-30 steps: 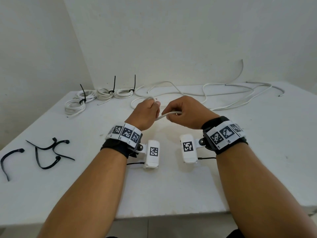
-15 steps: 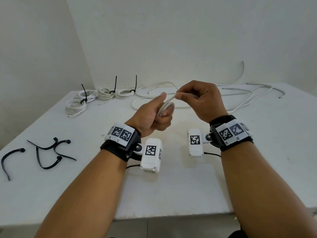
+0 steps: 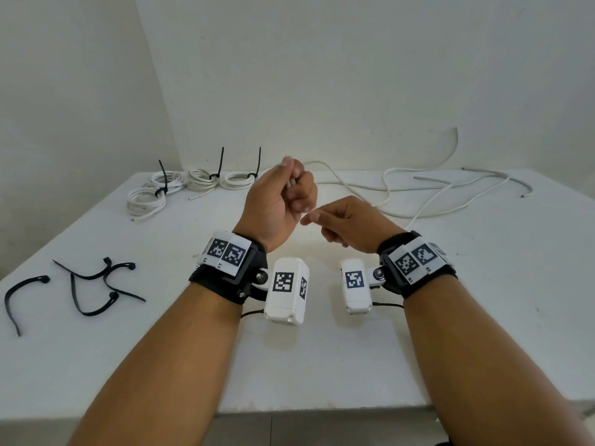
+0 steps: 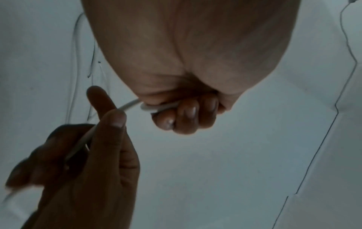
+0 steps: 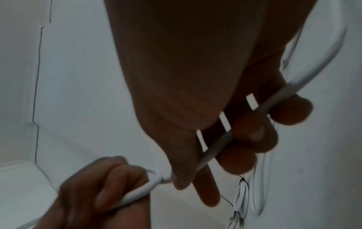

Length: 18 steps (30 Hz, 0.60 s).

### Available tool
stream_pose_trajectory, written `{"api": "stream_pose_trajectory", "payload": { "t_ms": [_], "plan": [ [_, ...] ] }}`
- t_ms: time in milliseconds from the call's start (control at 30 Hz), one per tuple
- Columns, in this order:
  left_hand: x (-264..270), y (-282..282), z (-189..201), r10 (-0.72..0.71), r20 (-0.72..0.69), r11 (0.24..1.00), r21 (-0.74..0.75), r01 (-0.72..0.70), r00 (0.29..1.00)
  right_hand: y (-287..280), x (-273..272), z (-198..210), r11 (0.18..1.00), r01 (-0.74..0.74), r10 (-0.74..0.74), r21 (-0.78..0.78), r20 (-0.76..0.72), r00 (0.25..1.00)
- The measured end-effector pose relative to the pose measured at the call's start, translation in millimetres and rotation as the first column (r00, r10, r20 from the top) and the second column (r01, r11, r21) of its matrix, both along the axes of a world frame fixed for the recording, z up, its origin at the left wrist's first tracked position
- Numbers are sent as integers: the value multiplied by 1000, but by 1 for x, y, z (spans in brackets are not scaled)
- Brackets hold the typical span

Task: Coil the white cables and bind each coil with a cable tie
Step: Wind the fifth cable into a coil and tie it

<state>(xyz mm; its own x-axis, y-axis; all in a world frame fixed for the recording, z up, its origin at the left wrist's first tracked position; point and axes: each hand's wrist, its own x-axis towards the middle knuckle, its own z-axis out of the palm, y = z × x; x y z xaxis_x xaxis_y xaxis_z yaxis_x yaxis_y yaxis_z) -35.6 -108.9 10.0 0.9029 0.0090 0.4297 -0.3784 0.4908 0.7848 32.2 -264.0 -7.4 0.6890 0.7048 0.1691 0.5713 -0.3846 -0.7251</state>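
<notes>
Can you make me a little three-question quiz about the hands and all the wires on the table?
1. True or false: the left hand grips a thin white cable in its curled fingers.
2. How many finished coils of white cable, each bound with a black cable tie, lie at the far left of the white table? A) two B) four C) six
3. Fill in: the loose black plastic cable ties lie on the table to the ____ of the arms.

Key:
1. True. The right hand guides the same cable through its fingers.
2. B, four.
3. Left.
</notes>
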Motion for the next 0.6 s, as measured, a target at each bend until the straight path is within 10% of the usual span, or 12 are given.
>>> {"api": "stream_pose_trajectory", "payload": {
  "t_ms": [300, 600],
  "plan": [
    [16, 23, -9, 472, 13, 857, 226, -463, 881, 5, -17, 10, 981, -69, 92, -183, 119, 989],
    [3, 14, -8, 557, -33, 479, 829, -288, 830, -1, -26, 21, 994, -104, 111, -38, 269, 957]
  ]
}}
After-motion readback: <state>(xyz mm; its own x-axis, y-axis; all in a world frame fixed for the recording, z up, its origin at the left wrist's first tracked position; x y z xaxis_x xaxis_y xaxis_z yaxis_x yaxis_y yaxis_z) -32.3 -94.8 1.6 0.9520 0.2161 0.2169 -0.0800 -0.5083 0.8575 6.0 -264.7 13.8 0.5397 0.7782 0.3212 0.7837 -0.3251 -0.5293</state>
